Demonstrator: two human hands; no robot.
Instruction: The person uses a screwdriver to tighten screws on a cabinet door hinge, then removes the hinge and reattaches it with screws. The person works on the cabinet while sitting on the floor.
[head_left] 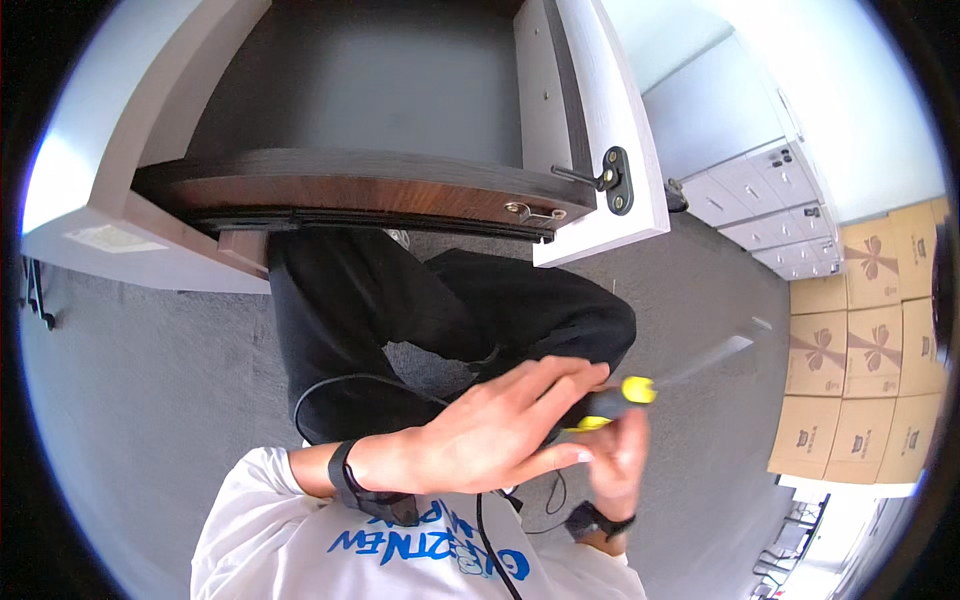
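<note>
Blurred by motion, a screwdriver (pixel 604 408) with a black and yellow handle lies across my right hand (pixel 617 452), shaft pointing right and slightly away from me. My right fingers are closed around the handle, partly hidden behind it. My left hand (pixel 515 420) reaches over from the left, fingers stretched out and the thumb toward the right hand. Its fingers overlap the handle's rear end; whether they touch it I cannot tell. In front of my legs stands a white cabinet with an open drawer (pixel 375 185). A black metal fitting (pixel 617 181) with a pin sits on the white edge panel.
My crossed legs (pixel 350 320) in black trousers are between the hands and the cabinet. A black cable (pixel 365 378) runs over my lap. Stacked cardboard boxes (pixel 815 350) and white drawer units (pixel 755 200) stand at the right on grey carpet (pixel 690 310).
</note>
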